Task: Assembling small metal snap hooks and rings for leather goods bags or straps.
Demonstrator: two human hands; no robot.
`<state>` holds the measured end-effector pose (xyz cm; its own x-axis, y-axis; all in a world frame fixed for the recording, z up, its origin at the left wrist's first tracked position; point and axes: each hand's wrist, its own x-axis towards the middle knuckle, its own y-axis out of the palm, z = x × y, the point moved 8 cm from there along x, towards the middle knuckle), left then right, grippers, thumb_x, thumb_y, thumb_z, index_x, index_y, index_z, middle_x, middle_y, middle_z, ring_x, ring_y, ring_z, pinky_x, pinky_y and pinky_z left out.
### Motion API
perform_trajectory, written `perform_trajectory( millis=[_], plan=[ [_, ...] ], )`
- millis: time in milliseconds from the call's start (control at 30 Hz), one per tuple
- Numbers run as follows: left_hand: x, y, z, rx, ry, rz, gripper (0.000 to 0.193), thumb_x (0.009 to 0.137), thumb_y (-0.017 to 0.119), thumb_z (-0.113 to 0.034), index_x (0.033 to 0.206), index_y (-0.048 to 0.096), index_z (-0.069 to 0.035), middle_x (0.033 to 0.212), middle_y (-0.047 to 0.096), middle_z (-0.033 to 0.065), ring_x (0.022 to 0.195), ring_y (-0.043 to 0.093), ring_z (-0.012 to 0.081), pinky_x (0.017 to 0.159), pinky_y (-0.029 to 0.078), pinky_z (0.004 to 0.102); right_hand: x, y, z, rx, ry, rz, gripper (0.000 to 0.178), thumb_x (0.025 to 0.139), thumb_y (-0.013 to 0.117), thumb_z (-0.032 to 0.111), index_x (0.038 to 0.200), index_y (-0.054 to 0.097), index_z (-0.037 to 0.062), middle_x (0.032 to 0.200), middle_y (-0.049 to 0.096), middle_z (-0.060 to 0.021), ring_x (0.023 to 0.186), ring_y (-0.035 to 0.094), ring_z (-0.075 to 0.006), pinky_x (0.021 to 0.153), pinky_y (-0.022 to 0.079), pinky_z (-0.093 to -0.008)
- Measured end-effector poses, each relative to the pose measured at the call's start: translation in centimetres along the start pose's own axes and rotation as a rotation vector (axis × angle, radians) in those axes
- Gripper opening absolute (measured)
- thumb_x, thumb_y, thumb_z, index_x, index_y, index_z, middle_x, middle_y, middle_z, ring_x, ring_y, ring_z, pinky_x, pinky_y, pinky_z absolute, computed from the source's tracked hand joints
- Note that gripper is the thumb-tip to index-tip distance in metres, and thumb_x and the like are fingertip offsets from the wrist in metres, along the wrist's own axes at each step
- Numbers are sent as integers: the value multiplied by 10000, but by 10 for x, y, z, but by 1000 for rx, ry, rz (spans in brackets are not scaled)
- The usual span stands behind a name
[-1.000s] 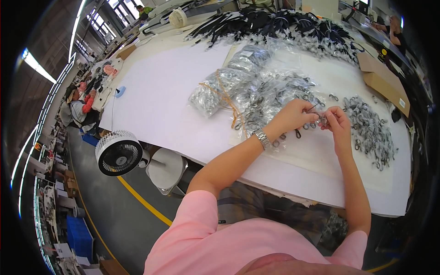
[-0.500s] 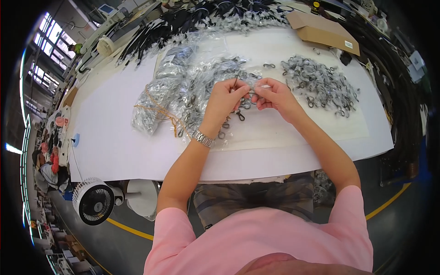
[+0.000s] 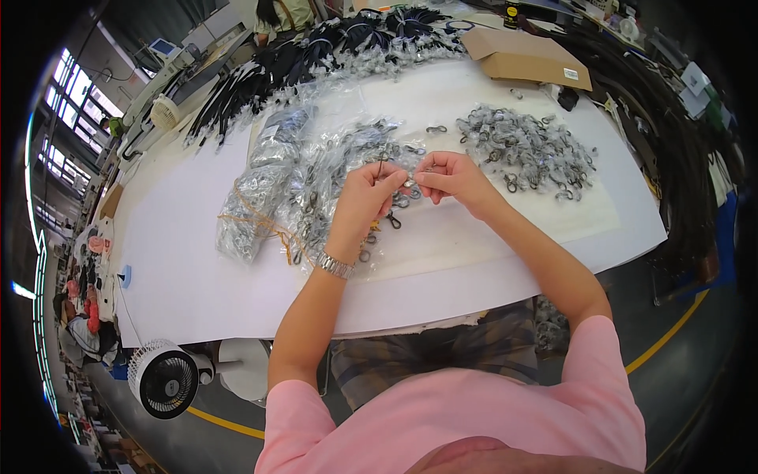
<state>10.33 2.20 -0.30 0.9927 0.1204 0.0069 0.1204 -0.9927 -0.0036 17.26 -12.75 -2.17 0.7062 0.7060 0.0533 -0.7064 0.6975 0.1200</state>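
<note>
My left hand point(image 3: 365, 193) is closed in a pinch, with a steel watch on its wrist. A thin dark metal piece pokes up from its fingers, probably part of a snap hook; most of it is hidden. Facing it, my right hand point(image 3: 462, 185) is pinched too, its fingertips almost meeting the left ones. Between them shows a small pale, shiny bit point(image 3: 410, 183), too small to name. Beneath my hands lies an opened clear plastic bag with dark metal snap hooks point(image 3: 394, 221) in and around it. To the right spreads a pile of film-wrapped snap hooks point(image 3: 525, 146).
A full clear plastic bag point(image 3: 260, 182) with orange string lies to the left on the white table point(image 3: 174, 261). Bundled black straps point(image 3: 316, 51) line the far edge, near a person point(image 3: 286, 17). An open cardboard box point(image 3: 525, 59) stands far right; a fan point(image 3: 166, 379) is below left.
The whole view has shifted, so the table sits lower and a person shows at the far edge. Both hands keep their pinches close together, with little visible change between them.
</note>
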Motion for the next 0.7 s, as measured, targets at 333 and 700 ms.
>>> perform_trajectory(
  millis=[333,700],
  plan=[
    [-1,9,7,-115,-63,6,188,991,688,-198,962,679,-12,826,746,106,459,460,21,391,298,181,-1,-15,4,51,-61,-195,144,996,694,172,971,671,33,791,699,-35,648,631,-90,619,523,-233],
    [-7,33,14,-168,-172,309,253,1022,658,-233,1084,676,12,907,702,74,503,440,26,433,311,195,-25,1,54,-476,-370,-283,133,933,697,97,858,697,-13,730,689,-17,652,603,-37,584,475,-216]
  ],
)
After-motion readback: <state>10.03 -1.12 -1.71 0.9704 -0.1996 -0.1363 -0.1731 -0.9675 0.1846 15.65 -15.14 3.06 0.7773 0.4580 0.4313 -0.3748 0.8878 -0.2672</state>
